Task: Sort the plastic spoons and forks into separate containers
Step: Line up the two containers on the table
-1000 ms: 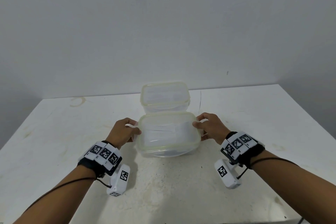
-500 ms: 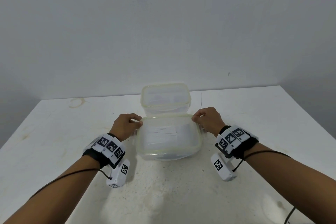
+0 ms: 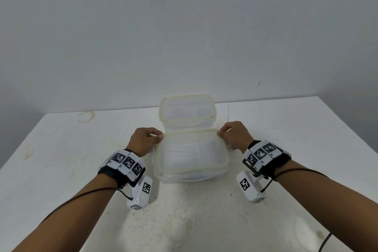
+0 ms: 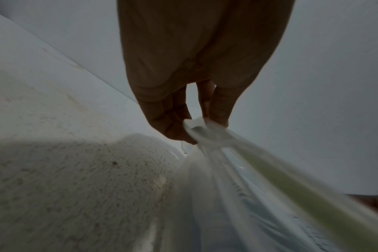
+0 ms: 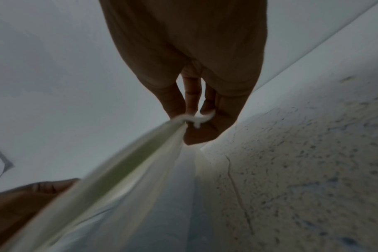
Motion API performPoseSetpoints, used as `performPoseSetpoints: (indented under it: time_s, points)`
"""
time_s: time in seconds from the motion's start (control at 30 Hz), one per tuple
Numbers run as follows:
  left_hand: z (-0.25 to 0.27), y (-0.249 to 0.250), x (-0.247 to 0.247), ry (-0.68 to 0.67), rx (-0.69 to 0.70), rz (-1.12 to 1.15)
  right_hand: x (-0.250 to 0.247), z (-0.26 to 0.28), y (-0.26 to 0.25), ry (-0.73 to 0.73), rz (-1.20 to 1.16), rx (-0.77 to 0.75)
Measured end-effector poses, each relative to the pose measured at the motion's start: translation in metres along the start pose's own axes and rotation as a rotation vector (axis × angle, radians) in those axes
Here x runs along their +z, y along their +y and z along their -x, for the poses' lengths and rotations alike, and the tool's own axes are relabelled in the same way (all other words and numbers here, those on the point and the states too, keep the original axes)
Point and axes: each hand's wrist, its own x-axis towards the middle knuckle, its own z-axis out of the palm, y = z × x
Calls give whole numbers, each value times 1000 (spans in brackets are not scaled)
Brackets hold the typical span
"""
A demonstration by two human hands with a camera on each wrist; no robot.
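Note:
A clear plastic container [image 3: 192, 177] stands on the white table in front of me, with white plastic cutlery dimly visible inside. Its clear lid [image 3: 192, 150] has a pale green seal. My left hand [image 3: 158, 137] pinches the lid's far left corner and my right hand [image 3: 222, 132] pinches its far right corner. In the left wrist view my left hand [image 4: 196, 129] pinches the lid's rim [image 4: 291, 179]. The right wrist view shows my right hand [image 5: 192, 121] pinching the lid [image 5: 129, 162] likewise. A second lidded clear container [image 3: 187, 112] stands just behind.
The white table [image 3: 61, 149] is stained, with a ring mark at the back left. A grey wall rises right behind the far container. A dark cable [image 3: 325, 241] lies near the table's front right edge.
Both hands have moved from the near container's sides up to the far corners of its lid and now pinch them. The far container has not moved.

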Motion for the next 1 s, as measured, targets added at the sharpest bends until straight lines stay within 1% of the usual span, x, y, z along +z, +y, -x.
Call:
performPoseSetpoints:
  time_s: [0.1, 0.27, 0.4, 0.7, 0.87, 0.93, 1.0]
  points:
    - [0, 1, 0, -26, 0, -25, -2, 1, 4, -46, -69, 32]
    - [-1, 4, 0, -49, 6, -70, 0, 8, 1, 13, -33, -1]
    - [-2, 5, 4, -40, 17, -110, 1, 11, 2, 18, -20, 15]
    - [-3, 11, 5, -57, 12, -149, 4, 8, -3, 35, 59, -10]
    - [6, 5, 1, -97, 56, -135, 10, 16, 4, 39, 49, -20]
    - [10, 3, 2, -86, 58, -150, 12, 20, 7, 29, 44, -15]
    - [14, 2, 3, -57, 27, -143, 13, 25, 7, 26, 31, 1]
